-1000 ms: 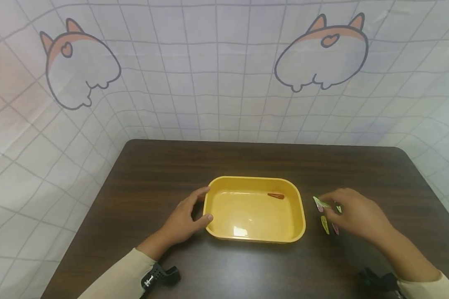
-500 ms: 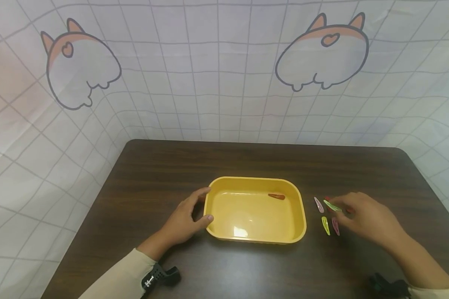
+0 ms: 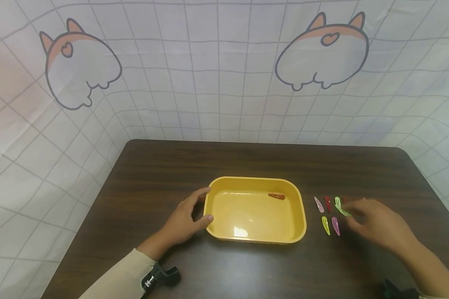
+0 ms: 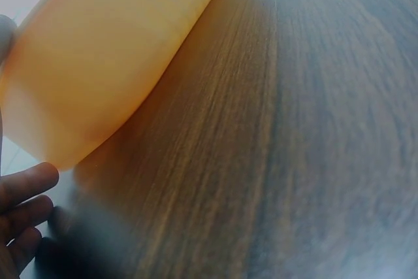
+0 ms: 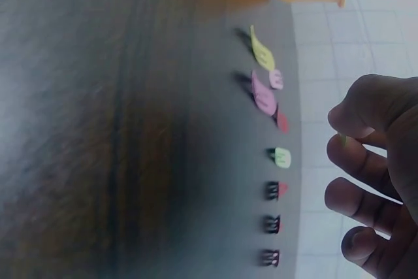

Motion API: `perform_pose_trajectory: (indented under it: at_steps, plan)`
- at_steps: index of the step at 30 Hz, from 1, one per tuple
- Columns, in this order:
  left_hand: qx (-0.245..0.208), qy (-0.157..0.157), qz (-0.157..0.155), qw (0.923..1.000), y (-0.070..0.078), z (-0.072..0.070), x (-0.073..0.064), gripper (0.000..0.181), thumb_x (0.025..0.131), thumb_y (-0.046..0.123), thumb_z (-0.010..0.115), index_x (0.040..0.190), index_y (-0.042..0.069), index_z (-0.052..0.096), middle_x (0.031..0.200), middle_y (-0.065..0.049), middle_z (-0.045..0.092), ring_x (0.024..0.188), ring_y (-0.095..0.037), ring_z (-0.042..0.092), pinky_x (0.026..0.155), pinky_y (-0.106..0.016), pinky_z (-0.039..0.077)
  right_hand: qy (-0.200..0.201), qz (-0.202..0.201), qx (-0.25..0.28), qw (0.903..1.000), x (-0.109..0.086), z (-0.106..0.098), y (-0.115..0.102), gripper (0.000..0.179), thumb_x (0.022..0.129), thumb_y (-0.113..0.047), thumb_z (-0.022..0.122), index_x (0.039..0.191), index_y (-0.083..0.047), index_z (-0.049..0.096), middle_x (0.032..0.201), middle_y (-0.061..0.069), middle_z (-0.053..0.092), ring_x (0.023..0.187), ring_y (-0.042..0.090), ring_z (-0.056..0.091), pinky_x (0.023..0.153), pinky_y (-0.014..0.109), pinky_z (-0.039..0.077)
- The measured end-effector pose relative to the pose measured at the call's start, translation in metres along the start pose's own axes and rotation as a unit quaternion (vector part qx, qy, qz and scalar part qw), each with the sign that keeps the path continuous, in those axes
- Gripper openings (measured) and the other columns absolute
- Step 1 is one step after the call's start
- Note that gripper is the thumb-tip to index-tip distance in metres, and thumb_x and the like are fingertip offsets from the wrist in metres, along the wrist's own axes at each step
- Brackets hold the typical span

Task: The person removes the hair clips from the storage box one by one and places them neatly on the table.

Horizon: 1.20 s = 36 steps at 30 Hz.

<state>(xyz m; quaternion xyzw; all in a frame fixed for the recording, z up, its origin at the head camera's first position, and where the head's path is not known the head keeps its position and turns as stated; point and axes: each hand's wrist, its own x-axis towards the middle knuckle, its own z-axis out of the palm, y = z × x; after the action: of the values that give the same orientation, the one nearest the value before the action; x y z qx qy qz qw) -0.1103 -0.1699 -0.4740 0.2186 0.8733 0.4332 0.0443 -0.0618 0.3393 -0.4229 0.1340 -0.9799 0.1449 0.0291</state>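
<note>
My left hand (image 3: 185,218) holds the left end of a yellow plastic tray (image 3: 254,240), thumb and a fingertip at its rim. In the left wrist view, fingers (image 4: 29,184) lie beside the tray's outer wall (image 4: 111,50). A reddish-brown snap hair clip (image 3: 276,196) lies inside the tray. My right hand (image 3: 378,224) pinches a light green hair clip (image 3: 344,211) between thumb and forefinger, above the tabletop right of the tray. In the right wrist view, just a sliver of this green clip (image 5: 343,139) shows between the fingertips.
Two rows of hair clips lie right of the tray: pale pink (image 3: 319,204), red (image 3: 328,204) and green (image 3: 337,202) behind, yellow (image 3: 325,225) and pink (image 3: 335,226) in front. More dark red clips (image 5: 272,224) continue beyond. A white grid-patterned cloth (image 3: 232,91) hangs behind the dark table (image 3: 164,162).
My right hand has moved right and slightly toward me with the green clip, uncovering the red and green clips in the back row. The left hand and tray have stayed put.
</note>
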Motion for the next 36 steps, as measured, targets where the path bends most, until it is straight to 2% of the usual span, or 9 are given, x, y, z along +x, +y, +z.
perform_pose_trajectory:
  at_steps: [4,11,16,24,33,36]
  plan:
    - [0.001,0.001,0.001,1.0,0.0,0.0,0.0,0.072,0.092,0.04,0.073,0.155,0.034,0.038,0.135,0.006,0.06,0.137,-0.023,0.047,0.113,-0.06,0.032,-0.002,0.009,0.009,0.9999,-0.007,0.003,0.006,0.03,0.083,-0.017,0.082,0.112,-0.013,0.077,0.114,0.019,0.072,0.109,0.048,0.064,0.081,0.066,0.049]
    - [0.0,0.0,0.001,1.0,0.0,-0.001,0.0,0.072,0.092,0.04,0.073,0.155,0.033,0.038,0.133,0.006,0.06,0.136,-0.022,0.047,0.113,-0.059,0.032,-0.023,0.043,0.012,0.9987,-0.016,0.01,0.011,0.028,0.086,-0.02,0.078,0.114,-0.013,0.076,0.109,0.013,0.073,0.094,0.034,0.068,0.07,0.059,0.053]
    - [0.002,0.0,0.004,1.0,0.001,-0.001,0.0,0.072,0.092,0.042,0.072,0.155,0.034,0.037,0.135,0.004,0.06,0.138,-0.023,0.046,0.113,-0.06,0.03,-0.041,0.06,0.01,0.9973,-0.019,0.012,0.011,0.028,0.088,-0.02,0.077,0.114,-0.012,0.076,0.112,0.017,0.072,0.099,0.04,0.067,0.071,0.062,0.052]
    - [0.005,0.0,0.005,1.0,0.0,-0.001,-0.001,0.072,0.092,0.042,0.072,0.155,0.036,0.036,0.134,0.004,0.06,0.137,-0.024,0.046,0.113,-0.061,0.031,-0.044,0.062,0.008,0.9971,-0.022,0.015,0.01,0.028,0.087,-0.019,0.077,0.114,-0.01,0.076,0.11,0.016,0.073,0.097,0.037,0.068,0.074,0.062,0.051]
    - [0.006,0.001,0.001,1.0,-0.001,-0.001,-0.001,0.072,0.092,0.043,0.071,0.155,0.038,0.036,0.134,0.006,0.059,0.137,-0.024,0.046,0.112,-0.062,0.031,-0.046,0.06,0.002,0.9971,-0.023,0.017,0.01,0.03,0.086,-0.02,0.078,0.115,-0.01,0.075,0.113,0.017,0.073,0.103,0.042,0.067,0.077,0.065,0.051]
    - [0.007,0.001,0.0,1.0,-0.001,-0.001,-0.001,0.072,0.093,0.043,0.071,0.155,0.038,0.035,0.134,0.005,0.059,0.138,-0.025,0.046,0.112,-0.063,0.031,-0.047,0.06,0.001,0.9971,-0.023,0.018,0.011,0.03,0.085,-0.02,0.079,0.114,-0.011,0.075,0.107,0.012,0.073,0.095,0.035,0.068,0.073,0.061,0.052]
